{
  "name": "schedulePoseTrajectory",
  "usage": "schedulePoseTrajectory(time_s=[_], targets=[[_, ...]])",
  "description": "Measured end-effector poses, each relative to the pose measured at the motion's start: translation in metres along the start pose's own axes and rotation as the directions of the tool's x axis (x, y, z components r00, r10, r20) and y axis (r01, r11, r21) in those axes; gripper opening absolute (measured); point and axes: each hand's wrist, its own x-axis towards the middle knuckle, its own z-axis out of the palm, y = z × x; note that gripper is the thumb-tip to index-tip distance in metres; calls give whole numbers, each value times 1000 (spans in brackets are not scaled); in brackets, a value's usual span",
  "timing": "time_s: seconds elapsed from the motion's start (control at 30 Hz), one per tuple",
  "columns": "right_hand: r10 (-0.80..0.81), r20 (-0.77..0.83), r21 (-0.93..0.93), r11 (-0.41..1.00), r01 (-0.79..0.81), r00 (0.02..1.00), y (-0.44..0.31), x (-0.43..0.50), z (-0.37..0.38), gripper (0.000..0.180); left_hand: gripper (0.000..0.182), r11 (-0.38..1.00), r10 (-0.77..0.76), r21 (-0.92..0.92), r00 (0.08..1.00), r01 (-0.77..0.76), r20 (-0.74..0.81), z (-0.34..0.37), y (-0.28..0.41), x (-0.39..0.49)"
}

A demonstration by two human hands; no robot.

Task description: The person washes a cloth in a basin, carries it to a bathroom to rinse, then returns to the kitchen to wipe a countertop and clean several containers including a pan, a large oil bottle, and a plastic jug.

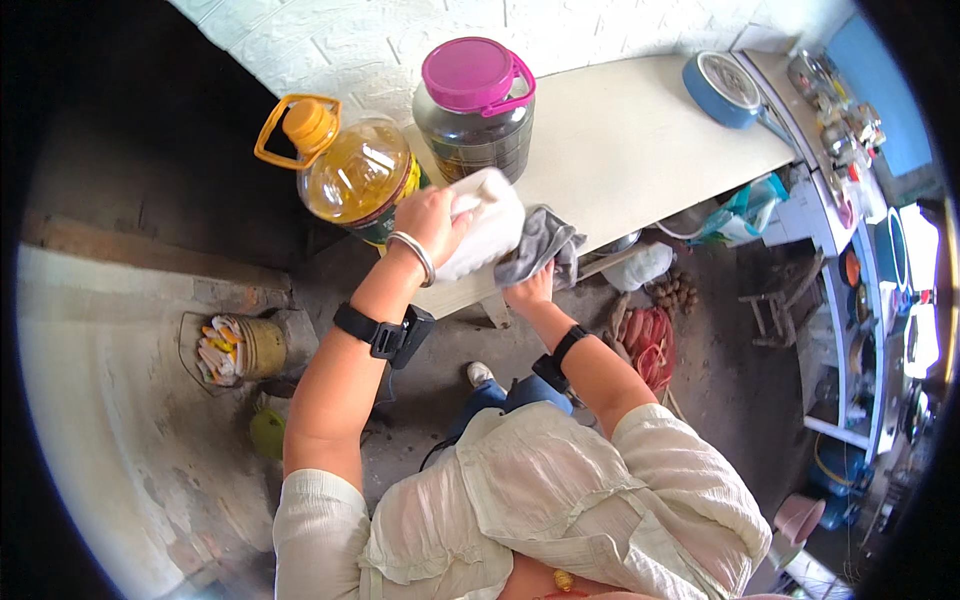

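My left hand (427, 221) grips a white plastic jug (487, 217), tilted over the near end of a pale tabletop (600, 150). Just right of it, my right hand (532, 289) holds a crumpled grey cloth (541, 244) close to the jug and over the table's front edge. A large oil bottle (356, 172) with an orange cap and handle stands to the left of my left hand. Behind the jug is a big clear jar (480, 139) with a magenta lid and dark contents. Motion blurs the jug, and its far side is hidden.
A blue pan (721, 90) lies at the table's far right, by a white brick-patterned wall. On the floor are a bucket of waste (259, 346) at left, and a red net sack (651, 341) and a wooden stool (780, 300) at right. Shelves line the right side.
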Motion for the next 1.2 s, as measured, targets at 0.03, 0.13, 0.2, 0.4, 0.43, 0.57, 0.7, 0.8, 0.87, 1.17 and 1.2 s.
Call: schedulePoseTrajectory(time_s=[0.03, 0.13, 0.2, 0.4, 0.43, 0.57, 0.7, 0.8, 0.87, 1.17, 1.2], targets=[[-86, 13, 11, 996, 86, 996, 1, -6, -4, 56, 24, 999, 39, -23, 999, -40, -21, 0, 0, 2], [-206, 102, 134, 972, 192, 973, 50, -5, -25, 57, 18, 979, 157, -135, 987, -153, 20, -5, -5, -18], [-6, 253, 339, 937, -83, 967, 107, 15, -46, 86, 20, 966, 229, -127, 973, -224, 24, -15, -18, -52], [347, 312, -274, 924, -266, 885, 198, 110, -74, 78, 18, 910, -279, -332, 959, 247, -54, -86, -58, -151], [319, 322, -312, 925, -218, 891, 184, 115, -65, 75, 21, 867, -390, -353, 920, 351, -42, -96, -60, -167], [-167, 547, -182, 933, 311, 821, 81, 89, -29, 75, 21, 743, -629, -357, 773, 566, -84, -109, -50, -222], [-497, 634, 153, 831, 535, 592, -49, 49, 1, 68, 21, 786, -618, -203, 756, 584, -217, -108, -37, -240], [-814, 356, 307, 566, 765, 459, -104, 30, 24, 40, 22, 770, -637, -260, 719, 582, -277, -124, -24, -225], [-922, 290, 379, 355, 854, 255, -112, 29, 40, 25, 22, 746, -652, -311, 742, 589, -159, -138, -14, -203], [-952, 102, 442, 305, 844, 290, 117, 82, 13, 27, 19, 940, -36, -337, 997, 58, 71, -106, 62, -17], [-863, 253, 388, 504, 771, 437, 156, 87, 2, 36, 21, 923, 87, -377, 996, -77, 9, -93, 74, 6]])
